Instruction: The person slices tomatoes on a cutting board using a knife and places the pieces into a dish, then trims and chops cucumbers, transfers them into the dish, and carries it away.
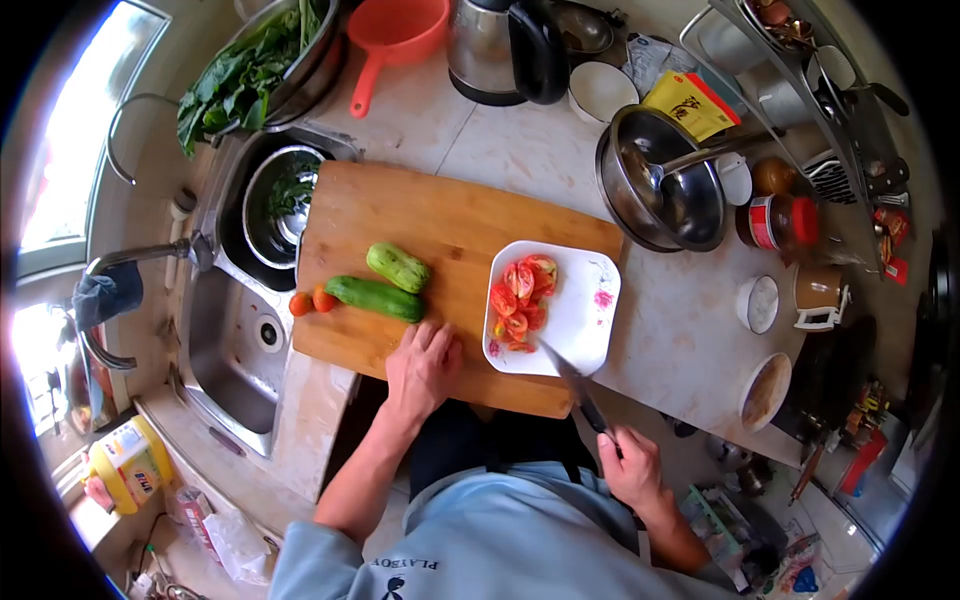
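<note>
My right hand (630,467) grips the black handle of a kitchen knife (573,378), whose blade reaches over the near edge of a white square plate (585,335). Cut tomato pieces (515,310) lie on the plate's left half. On the wooden cutting board (450,215), my left hand (425,365) rests with fingers curled together; what is under them, if anything, is hidden. Just beyond its knuckles lies a dark green cucumber (375,298), with a shorter, paler green one (398,267) behind it. Two small orange-red tomatoes (312,301) sit at the board's left edge.
Left of the board is a sink (235,375) with a metal bowl of greens (268,205). Leafy vegetables (245,80), a red strainer (400,28) and a kettle (490,50) stand behind. Metal bowls (665,190) and a jar (775,222) are at the right.
</note>
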### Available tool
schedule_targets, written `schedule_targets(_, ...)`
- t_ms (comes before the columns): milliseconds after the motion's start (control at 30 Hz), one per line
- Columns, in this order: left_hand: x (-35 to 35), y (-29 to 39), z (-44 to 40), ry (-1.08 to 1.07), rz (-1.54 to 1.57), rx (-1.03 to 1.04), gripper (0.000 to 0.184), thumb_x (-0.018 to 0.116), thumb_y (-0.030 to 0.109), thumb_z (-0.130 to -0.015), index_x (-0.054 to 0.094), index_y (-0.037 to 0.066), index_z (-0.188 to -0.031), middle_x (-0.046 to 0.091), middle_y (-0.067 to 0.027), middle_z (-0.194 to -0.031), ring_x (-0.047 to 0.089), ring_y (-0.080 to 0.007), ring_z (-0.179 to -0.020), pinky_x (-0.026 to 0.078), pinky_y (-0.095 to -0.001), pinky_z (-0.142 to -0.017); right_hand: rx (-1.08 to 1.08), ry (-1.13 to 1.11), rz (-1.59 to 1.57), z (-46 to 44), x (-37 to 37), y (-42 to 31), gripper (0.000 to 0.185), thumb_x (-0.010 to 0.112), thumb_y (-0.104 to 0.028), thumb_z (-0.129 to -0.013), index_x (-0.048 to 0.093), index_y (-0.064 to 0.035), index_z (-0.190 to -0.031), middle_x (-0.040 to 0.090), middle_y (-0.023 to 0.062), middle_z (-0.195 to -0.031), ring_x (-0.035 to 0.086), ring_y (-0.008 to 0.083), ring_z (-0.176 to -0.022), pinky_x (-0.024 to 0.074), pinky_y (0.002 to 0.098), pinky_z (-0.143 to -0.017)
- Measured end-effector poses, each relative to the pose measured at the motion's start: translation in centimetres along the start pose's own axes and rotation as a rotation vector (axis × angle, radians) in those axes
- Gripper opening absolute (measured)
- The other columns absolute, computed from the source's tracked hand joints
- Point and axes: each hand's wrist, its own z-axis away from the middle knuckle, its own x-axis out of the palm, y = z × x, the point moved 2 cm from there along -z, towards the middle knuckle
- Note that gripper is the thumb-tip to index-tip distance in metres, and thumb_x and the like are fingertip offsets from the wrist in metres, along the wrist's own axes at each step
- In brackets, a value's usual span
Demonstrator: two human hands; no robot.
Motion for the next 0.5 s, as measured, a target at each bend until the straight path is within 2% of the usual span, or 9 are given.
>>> schedule_targets(67, -0.1, -0.7, 1.0, 0.015, 0.021, 0.006, 0.037, 0.086, 0.013, -0.078, 0.074, 0.008, -0.113, 0.071, -0.01, -0.109, 0.069, -0.0313, -0.092, 0.06, -0.0411, -0.074, 0.065, 0.007, -0.055, 0.5, -0.3, 0.6, 0.014, 0.067, -0.008, -0.098, 0.072, 0.0005, -0.108, 0.07, 0.02, -0.087, 0.07, 0.0424, -0.079, 0.0554, 0.048, -0.069)
schedule_targets(167, -2.4, 0.5, 2.1, 0.069, -0.039, -0.04, 0.045, 0.089, 0.017, -0.077, 0.074, 0.008, -0.118, 0.071, -0.0118, -0.115, 0.068, -0.0324, -0.099, 0.06, -0.0412, -0.08, 0.101, 0.033, -0.097, 0.7, -0.4, 1.5, 0.01, 0.068, -0.009, -0.099, 0.071, -0.0001, -0.101, 0.069, 0.0203, -0.084, 0.07, 0.0423, -0.076, 0.0547, 0.0478, -0.065)
schedule_targets(200, -2.7, 0.5, 2.2, 0.016, -0.072, -0.11, 0.05, 0.09, 0.02, -0.077, 0.073, 0.008, -0.123, 0.071, -0.0135, -0.121, 0.066, -0.0355, -0.105, 0.059, -0.0429, -0.086, 0.099, 0.036, -0.121, 0.6, 0.0, 1.6, 0.01, 0.069, -0.01, -0.099, 0.07, -0.0006, -0.099, 0.068, 0.0202, -0.082, 0.069, 0.0419, -0.074, 0.0543, 0.0478, -0.064)
schedule_targets(300, -2.1, 0.9, 2.0, -0.073, -0.1, -0.092, 0.051, 0.089, 0.02, -0.079, 0.072, 0.008, -0.126, 0.07, -0.0136, -0.124, 0.066, -0.0371, -0.106, 0.058, -0.0446, -0.088, 0.146, 0.034, -0.141, 1.1, 1.1, 2.5, 0.012, 0.072, -0.013, -0.098, 0.069, -0.0022, -0.093, 0.065, 0.019, -0.074, 0.068, 0.0392, -0.067, 0.0526, 0.0476, -0.059)
schedule_targets(333, -0.9, 1.3, 1.5, -0.059, -0.099, -0.077, 0.047, 0.087, 0.018, -0.08, 0.073, 0.009, -0.123, 0.069, -0.0134, -0.124, 0.066, -0.0376, -0.106, 0.057, -0.0458, -0.088, 0.105, 0.036, -0.09, 1.2, 1.3, 2.8, 0.011, 0.074, -0.013, -0.098, 0.07, -0.0026, -0.094, 0.066, 0.0188, -0.077, 0.069, 0.0375, -0.068, 0.0529, 0.047, -0.059)
schedule_targets(367, -0.1, 1.3, 1.4, -0.052, -0.096, -0.063, 0.043, 0.086, 0.016, -0.081, 0.073, 0.01, -0.121, 0.069, -0.0132, -0.123, 0.066, -0.0381, -0.106, 0.057, -0.0469, -0.089, 0.153, 0.015, -0.123, 0.9, 0.9, 2.0, 0.013, 0.074, -0.015, -0.098, 0.071, -0.003, -0.097, 0.068, 0.0184, -0.08, 0.069, 0.0379, -0.069, 0.0539, 0.0469, -0.06)
schedule_targets(433, 0.7, 1.4, 0.9, -0.133, 0.002, -0.111, 0.033, 0.081, 0.009, -0.083, 0.073, 0.009, -0.115, 0.068, -0.0136, -0.118, 0.065, -0.0375, -0.104, 0.056, -0.0473, -0.086, 0.03, 0.089, -0.136, 0.7, 1.1, 2.0, 0.016, 0.071, -0.017, -0.1, 0.074, -0.0047, -0.11, 0.07, 0.0157, -0.087, 0.07, 0.0372, -0.073, 0.0561, 0.046, -0.062)
schedule_targets(500, 1.3, 0.7, 1.1, -0.147, 0.008, -0.13, 0.024, 0.077, 0.004, -0.083, 0.072, 0.008, -0.107, 0.067, -0.0144, -0.111, 0.065, -0.0382, -0.099, 0.056, -0.0471, -0.084, -0.021, 0.14, -0.116, 0.7, 1.5, 1.6, 0.022, 0.067, -0.019, -0.102, 0.073, -0.0058, -0.119, 0.068, 0.0127, -0.084, 0.068, 0.0359, -0.071, 0.0557, 0.0456, -0.061)
